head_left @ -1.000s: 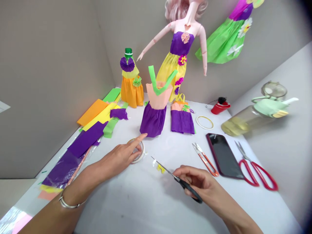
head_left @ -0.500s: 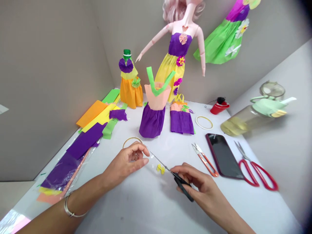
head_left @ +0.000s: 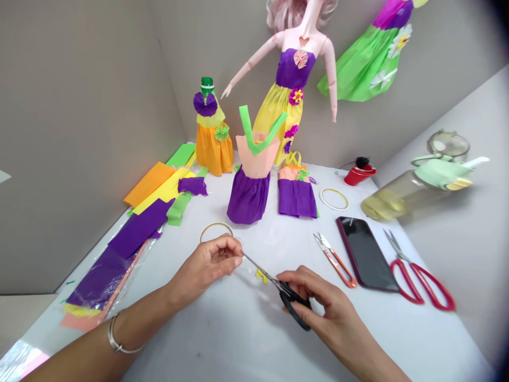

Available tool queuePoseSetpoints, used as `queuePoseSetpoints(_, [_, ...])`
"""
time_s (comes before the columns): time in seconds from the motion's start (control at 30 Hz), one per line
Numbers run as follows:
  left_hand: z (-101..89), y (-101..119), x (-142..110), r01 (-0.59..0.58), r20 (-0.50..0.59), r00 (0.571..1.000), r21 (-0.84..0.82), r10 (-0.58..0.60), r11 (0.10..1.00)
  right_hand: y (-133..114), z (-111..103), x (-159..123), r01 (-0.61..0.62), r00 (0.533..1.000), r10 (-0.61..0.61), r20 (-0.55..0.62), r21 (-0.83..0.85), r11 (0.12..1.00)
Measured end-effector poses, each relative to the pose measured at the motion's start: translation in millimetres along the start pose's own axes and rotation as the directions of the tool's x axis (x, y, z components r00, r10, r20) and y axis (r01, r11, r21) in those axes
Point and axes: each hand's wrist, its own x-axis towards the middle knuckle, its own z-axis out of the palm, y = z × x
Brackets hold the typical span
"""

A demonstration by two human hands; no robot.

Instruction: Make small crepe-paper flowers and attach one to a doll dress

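My right hand grips a pair of black-handled scissors, with its thumb and fingers at the handles. The scissors point up and left, and their tip reaches the fingertips of my left hand. Those fingertips are pinched together; what they hold, if anything, is too small to make out. Under the blades a small yellow bow is partly covered. A gold bangle lies just behind my left hand. Farther back stands a small paper dress with a purple skirt, peach top and green straps.
Purple paper and other coloured sheets lie left. Orange snips, a phone, red-handled scissors and a bottle are at right. A doll, a dressed bottle and another small dress stand behind.
My left fingertips have closed together, and the scissors' tip has come up to them. The blades now cover part of the yellow bow. The view has shifted slightly.
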Motion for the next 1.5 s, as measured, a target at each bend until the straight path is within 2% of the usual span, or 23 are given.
queuePoseSetpoints(0.2, [-4.3, 1.5, 1.7, -0.055, 0.001, 0.998, 0.135, 0.055, 0.989, 3.3, -12.1, 0.5, -0.013, 0.992, 0.008, -0.129, -0.043, 0.999])
queuePoseSetpoints(0.23, [-3.9, 1.2, 1.9, -0.070, -0.022, 0.997, 0.161, 0.074, 0.985, 2.4, -13.7, 0.0, -0.019, 0.995, 0.012, -0.104, -0.060, 0.998])
queuePoseSetpoints(0.3, [-1.9, -0.2, 1.7, -0.146, -0.091, 0.981, 0.251, 0.173, 0.957, -0.8, -13.9, -1.6, -0.003, 0.999, 0.008, 0.045, -0.106, 0.994])
queuePoseSetpoints(0.33, [-0.5, -1.3, 1.3, -0.210, -0.121, 0.958, 0.320, 0.259, 0.924, -3.1, -12.4, -2.5, 0.025, 0.989, -0.004, 0.145, -0.141, 0.990])
queuePoseSetpoints(0.4, [2.7, -3.7, -0.3, -0.359, -0.125, 0.876, 0.474, 0.465, 0.804, -8.2, -6.8, -3.8, 0.122, 0.951, -0.049, 0.304, -0.226, 0.967])
queuePoseSetpoints(0.47, [5.2, -6.1, -3.1, -0.491, -0.048, 0.769, 0.594, 0.638, 0.637, -12.7, -0.4, -3.8, 0.237, 0.929, -0.116, 0.352, -0.324, 0.916])
queuePoseSetpoints(0.53, [6.3, -8.6, -6.8, -0.574, 0.052, 0.672, 0.667, 0.739, 0.475, -15.3, 4.3, -2.6, 0.320, 0.922, -0.185, 0.340, -0.403, 0.858])
queuePoseSetpoints(0.6, [6.4, -10.9, -10.9, -0.610, 0.136, 0.604, 0.714, 0.785, 0.345, -15.6, 6.7, -1.3, 0.370, 0.914, -0.242, 0.324, -0.428, 0.825])
queuePoseSetpoints(0.7, [7.0, -12.5, -16.0, -0.635, 0.231, 0.534, 0.745, 0.813, 0.205, -13.4, 9.4, -1.2, 0.388, 0.920, -0.325, 0.220, -0.387, 0.836])
queuePoseSetpoints(0.8, [10.1, -11.1, -18.7, -0.651, 0.287, 0.479, 0.750, 0.829, 0.116, -13.0, 14.7, -2.8, 0.415, 0.898, -0.440, 0.012, -0.356, 0.837])
queuePoseSetpoints(0.9, [13.8, -10.0, -19.5, -0.658, 0.320, 0.474, 0.748, 0.821, 0.088, -17.0, 20.6, -3.9, 0.460, 0.830, -0.549, -0.104, -0.430, 0.777])
queuePoseSetpoints(1.03, [15.0, -11.9, -19.5, -0.665, 0.329, 0.477, 0.742, 0.815, 0.089, -22.8, 25.0, -3.7, 0.477, 0.771, -0.623, -0.132, -0.528, 0.703])
queuePoseSetpoints(1.2, [13.0, -14.4, -19.9, -0.677, 0.336, 0.491, 0.728, 0.804, 0.109, -23.0, 26.5, -2.9, 0.479, 0.757, -0.638, -0.142, -0.544, 0.689])
queuePoseSetpoints(1.5, [12.5, -21.4, -20.0, -0.673, 0.333, 0.545, 0.722, 0.769, 0.164, -28.2, 26.1, -0.1, 0.450, 0.738, -0.656, -0.158, -0.611, 0.652])
